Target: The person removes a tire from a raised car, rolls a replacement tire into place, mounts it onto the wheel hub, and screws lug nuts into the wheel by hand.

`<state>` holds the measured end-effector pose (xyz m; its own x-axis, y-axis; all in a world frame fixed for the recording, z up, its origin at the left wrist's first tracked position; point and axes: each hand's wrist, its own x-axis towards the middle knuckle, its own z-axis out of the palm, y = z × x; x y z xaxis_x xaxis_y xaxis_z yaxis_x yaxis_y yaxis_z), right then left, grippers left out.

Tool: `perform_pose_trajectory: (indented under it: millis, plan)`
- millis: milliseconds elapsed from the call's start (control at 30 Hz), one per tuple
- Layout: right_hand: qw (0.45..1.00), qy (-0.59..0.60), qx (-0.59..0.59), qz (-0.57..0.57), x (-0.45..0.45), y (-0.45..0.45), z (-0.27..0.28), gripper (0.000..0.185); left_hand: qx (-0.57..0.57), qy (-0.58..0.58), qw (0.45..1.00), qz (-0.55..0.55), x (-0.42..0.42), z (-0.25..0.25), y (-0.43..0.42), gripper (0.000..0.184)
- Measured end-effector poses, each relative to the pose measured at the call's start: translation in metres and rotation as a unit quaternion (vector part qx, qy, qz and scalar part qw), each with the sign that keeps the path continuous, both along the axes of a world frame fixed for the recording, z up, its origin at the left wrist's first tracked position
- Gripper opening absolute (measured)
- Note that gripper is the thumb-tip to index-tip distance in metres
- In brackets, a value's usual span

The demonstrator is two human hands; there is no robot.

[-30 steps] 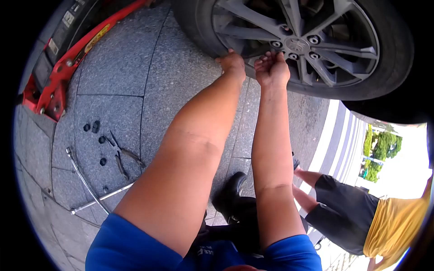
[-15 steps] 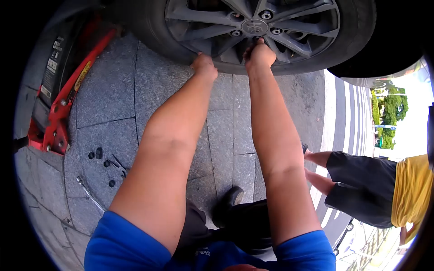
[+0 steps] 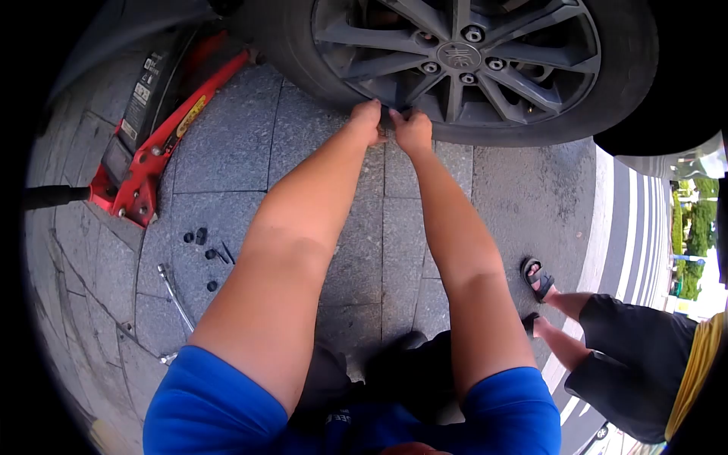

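A car tyre (image 3: pixel 485 135) on a grey spoked wheel (image 3: pixel 531 92) fills the top of the view. Lug bolts such as this one (image 3: pixel 468 78) sit around the centre cap (image 3: pixel 459 56). My left hand (image 3: pixel 367 123) is closed on the tyre's lower edge, its fingers partly hidden. Close beside it, my right hand (image 3: pixel 414 132) grips the same edge with the thumb against the sidewall. Neither hand touches the bolts.
A red floor jack (image 3: pixel 144 171) with a black handle stands at the left. Small black caps (image 3: pixel 201 236) and a metal wrench (image 3: pixel 176 297) lie on the paving. At the right stands a person in dark shorts (image 3: pixel 637 330) and sandals (image 3: pixel 537 279).
My right hand has left the lower lug bolt and come down to the tyre's edge, near my left hand. The camera view has shifted, with the wheel appearing further right.
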<state>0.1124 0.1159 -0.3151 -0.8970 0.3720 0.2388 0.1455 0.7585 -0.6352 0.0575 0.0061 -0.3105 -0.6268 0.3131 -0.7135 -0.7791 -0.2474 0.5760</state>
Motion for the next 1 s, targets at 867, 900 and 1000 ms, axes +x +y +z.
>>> perform_pose_trajectory:
  millis: [867,900,1000]
  plan:
    - [0.989,-0.096,0.061,0.096,-0.010,0.029,-0.014,0.044,-0.703,-0.010,0.682,-0.201,0.400,-0.054,-0.451,0.035]
    - [0.990,-0.110,0.034,0.079,-0.004,0.020,-0.001,0.044,-0.692,0.023,0.688,-0.215,0.400,-0.061,-0.459,0.036]
    - [0.988,-0.138,0.018,0.070,-0.005,0.019,0.002,0.043,-0.644,0.109,0.741,-0.159,0.373,-0.080,-0.481,0.032]
